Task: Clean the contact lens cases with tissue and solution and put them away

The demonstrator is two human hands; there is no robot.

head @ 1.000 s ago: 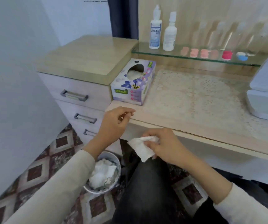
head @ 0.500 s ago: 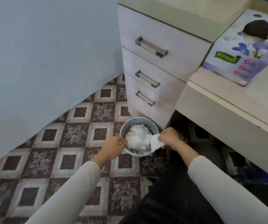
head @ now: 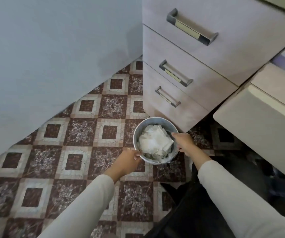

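A pale blue wall (head: 44,57) fills the upper left of the frame. Below it, a floor (head: 80,134) of brown and cream patterned tiles runs across the lower left and centre. A pale drawer unit (head: 207,54) takes up the upper right, with three metal handles (head: 191,26) on its three drawer fronts. The cream edge of a desk (head: 258,121) juts in at the right, just beside the unit. Dark trousers (head: 189,212) cover the lower right corner, and two cream sleeves (head: 87,203) reach up from the bottom edge.

A small round bin (head: 135,133) stands on the floor right of centre, close against the foot of the drawer unit. Crumpled white tissues (head: 154,142) lie inside it, heaped nearly to the rim.

The left hand (head: 128,161) sits at the bin's lower-left rim. Its thumb tip touches the edge, and whether it grips the rim cannot be told. The right hand (head: 185,143) is at the right rim, with its forefinger (head: 175,134) stretched out straight over the tissues. No tissue shows between its fingers, and the other fingers are hidden, so its hold cannot be told.
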